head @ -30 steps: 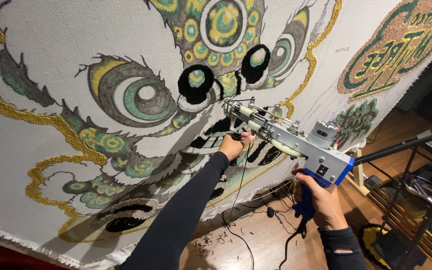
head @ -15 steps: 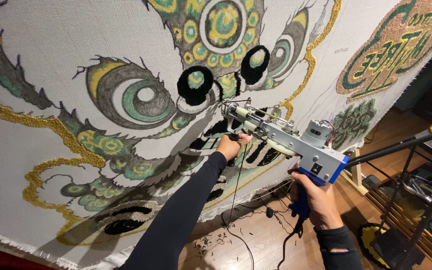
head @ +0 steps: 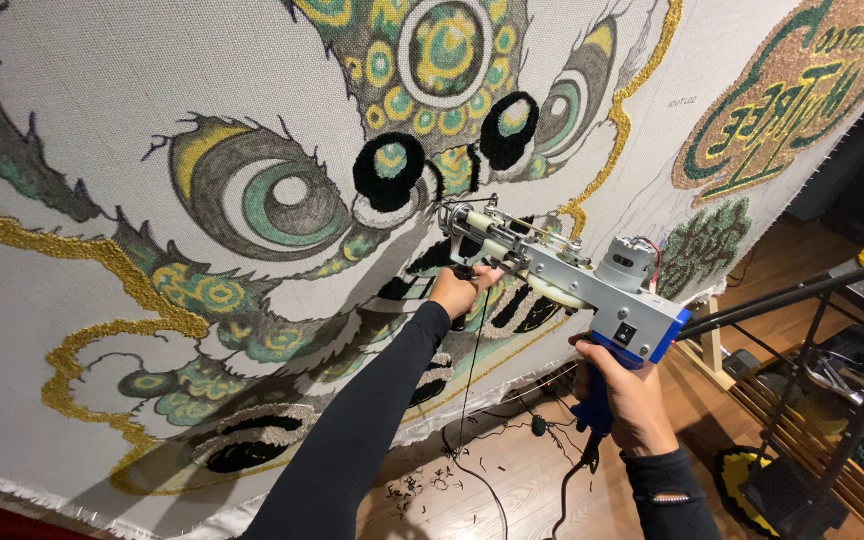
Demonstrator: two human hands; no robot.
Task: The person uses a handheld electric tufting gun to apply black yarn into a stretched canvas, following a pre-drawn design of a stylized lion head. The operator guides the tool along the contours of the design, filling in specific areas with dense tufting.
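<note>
1. Head view: your right hand (head: 624, 400) is wrapped tight round the blue grip of the tufting gun (head: 562, 272), low and right of the nearer black tufted circle (head: 389, 172). Keep that wrist firm.
2. Your left hand (head: 459, 290) is curled closed under the gun's front handle, just below and right of that circle. Press steadily so the needle stays square to the stretched cloth (head: 102, 120).
3. The gun's nose sits right of the circle, at the cloth.
4. Let the black yarn strand (head: 468, 380), hanging below the circle, run slack and free.
</note>
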